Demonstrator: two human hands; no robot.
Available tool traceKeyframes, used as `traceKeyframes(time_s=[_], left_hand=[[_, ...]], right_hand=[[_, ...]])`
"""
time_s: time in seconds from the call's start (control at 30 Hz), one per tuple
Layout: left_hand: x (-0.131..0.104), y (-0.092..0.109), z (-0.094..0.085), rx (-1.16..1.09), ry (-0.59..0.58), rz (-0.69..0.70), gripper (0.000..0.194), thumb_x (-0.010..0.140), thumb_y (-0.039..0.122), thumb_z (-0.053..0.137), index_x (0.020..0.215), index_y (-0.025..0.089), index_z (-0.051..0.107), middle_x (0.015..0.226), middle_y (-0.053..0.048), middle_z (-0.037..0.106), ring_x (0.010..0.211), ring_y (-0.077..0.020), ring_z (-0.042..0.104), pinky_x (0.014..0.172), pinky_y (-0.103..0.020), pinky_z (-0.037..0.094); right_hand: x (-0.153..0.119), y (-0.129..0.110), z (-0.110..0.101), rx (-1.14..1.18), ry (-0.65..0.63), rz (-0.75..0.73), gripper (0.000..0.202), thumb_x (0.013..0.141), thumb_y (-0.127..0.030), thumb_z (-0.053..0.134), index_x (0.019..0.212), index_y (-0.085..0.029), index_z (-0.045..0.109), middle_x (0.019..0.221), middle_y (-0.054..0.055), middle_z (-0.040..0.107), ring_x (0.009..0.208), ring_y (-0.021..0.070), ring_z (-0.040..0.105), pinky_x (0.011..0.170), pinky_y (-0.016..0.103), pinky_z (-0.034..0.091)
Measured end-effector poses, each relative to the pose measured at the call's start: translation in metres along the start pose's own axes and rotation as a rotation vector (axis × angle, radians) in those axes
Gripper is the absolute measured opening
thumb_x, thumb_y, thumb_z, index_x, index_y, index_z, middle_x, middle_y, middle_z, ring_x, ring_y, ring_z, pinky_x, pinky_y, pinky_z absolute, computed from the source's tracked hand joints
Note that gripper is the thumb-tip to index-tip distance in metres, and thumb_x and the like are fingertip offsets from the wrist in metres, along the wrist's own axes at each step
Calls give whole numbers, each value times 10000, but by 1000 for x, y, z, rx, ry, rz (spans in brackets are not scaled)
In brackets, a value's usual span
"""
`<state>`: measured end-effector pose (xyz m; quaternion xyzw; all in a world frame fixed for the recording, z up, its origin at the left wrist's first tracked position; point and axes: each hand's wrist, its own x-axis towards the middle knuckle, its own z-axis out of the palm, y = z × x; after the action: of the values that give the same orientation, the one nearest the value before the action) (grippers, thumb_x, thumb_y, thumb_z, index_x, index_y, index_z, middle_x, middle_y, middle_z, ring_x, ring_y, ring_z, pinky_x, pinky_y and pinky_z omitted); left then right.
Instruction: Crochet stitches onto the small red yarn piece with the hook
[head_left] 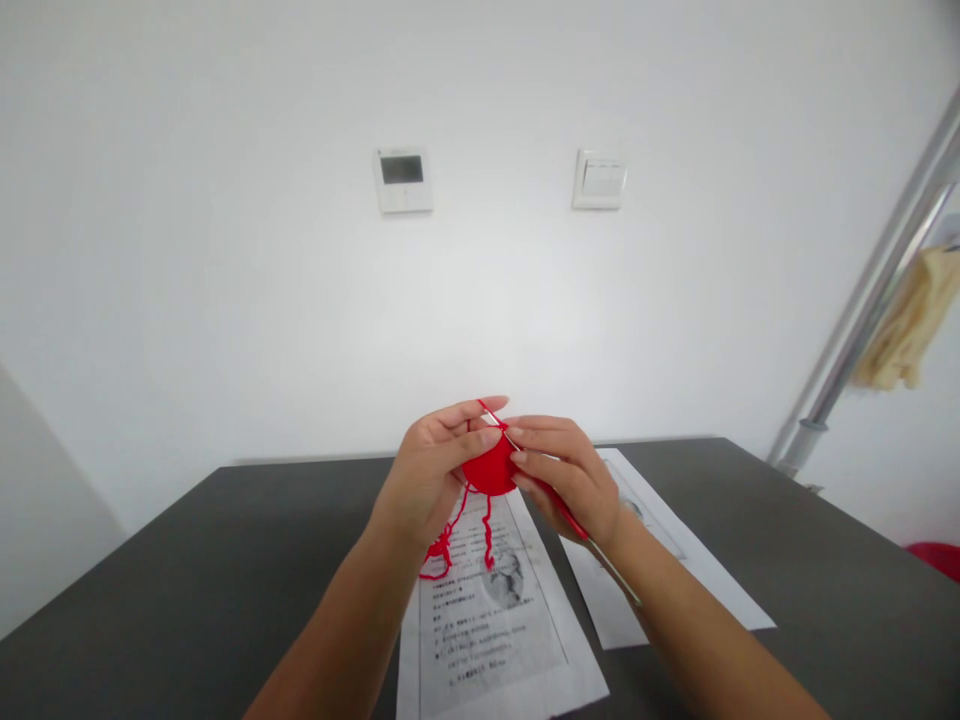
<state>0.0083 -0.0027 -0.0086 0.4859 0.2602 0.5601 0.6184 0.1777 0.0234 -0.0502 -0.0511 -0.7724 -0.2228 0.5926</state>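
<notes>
A round red crochet piece (490, 470) is held up between my two hands over the dark table. My left hand (435, 460) pinches its upper left edge with the thumb, and red yarn runs over the raised index finger. In my right hand (566, 470) is a crochet hook (574, 522) with a red grip and a metal shaft. The hook's tip meets the top edge of the piece, where the fingertips partly cover it. A short red tail hangs below the piece, and a loose tangle of red yarn (439, 550) lies beside my left wrist.
Under my hands lies a printed sheet (495, 640) on the dark table (225, 580). A second sheet (675, 560) is to the right, partly behind my right forearm. A white wall stands behind, with a metal pole (862, 300) and yellowish cloth (911, 320) at right.
</notes>
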Motion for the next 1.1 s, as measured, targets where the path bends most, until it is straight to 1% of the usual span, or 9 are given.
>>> traceKeyframes(time_s=[0.07,0.17,0.33,0.43,0.53,0.63,0.83,0.9,1.1], left_hand=[[1,-6,3,27,50,70,435,620,239,861,1030,137,757,738,2,692,652,-114,630,647,-244,532],[1,-10,0,264,129,240,460,713,234,814,1156,147,723,752,22,674,658,-116,627,636,-239,535],[5,-2,-19,681,119,412,412,824,266,728,1225,172,717,864,-24,715,807,-165,673,758,-278,550],[7,6,-25,869,92,472,349,843,240,694,1183,176,741,900,-41,730,876,-186,675,864,-317,536],[7,13,-27,974,62,516,288,847,195,665,1120,174,756,886,-44,736,880,-190,673,912,-333,518],[9,14,-29,995,15,515,210,845,199,666,1028,191,768,881,-48,745,885,-200,675,916,-343,513],[20,8,-42,883,-126,381,213,819,239,690,1012,180,759,894,-60,757,846,-194,683,828,-321,528],[22,7,-45,835,-189,332,198,823,241,691,996,172,758,917,-70,757,858,-193,682,806,-311,528],[20,8,-45,750,-253,312,80,805,228,722,852,174,757,916,-65,745,820,-170,665,761,-285,517]], right_hand=[[-7,3,9,-31,50,16,353,939,-130,604,1277,-229,577,1064,121,704,1107,263,691,845,433,642],[-11,2,17,-44,58,104,372,917,-119,623,1245,-291,583,1100,92,700,1091,262,687,865,454,621],[4,-11,11,-49,-38,228,284,924,-97,606,1168,-240,626,1073,114,724,1027,254,697,849,441,606],[15,-20,0,118,-79,419,197,952,-115,592,1100,-215,673,1114,121,750,1050,225,705,891,403,596],[22,-26,-10,283,-99,718,147,959,-186,615,1054,-229,720,1059,73,788,993,202,742,880,362,601],[26,-28,-18,343,-115,876,121,947,-235,638,1002,-234,745,965,40,806,889,191,758,771,312,608],[34,-34,-32,219,-299,738,153,942,-191,608,979,-241,747,907,30,799,794,182,739,706,289,573],[36,-35,-37,247,-327,774,141,942,-193,613,961,-237,745,904,29,798,779,176,734,683,275,566],[42,-32,-49,450,-245,1022,112,895,-287,712,832,-207,758,763,31,783,701,174,732,600,249,573]])
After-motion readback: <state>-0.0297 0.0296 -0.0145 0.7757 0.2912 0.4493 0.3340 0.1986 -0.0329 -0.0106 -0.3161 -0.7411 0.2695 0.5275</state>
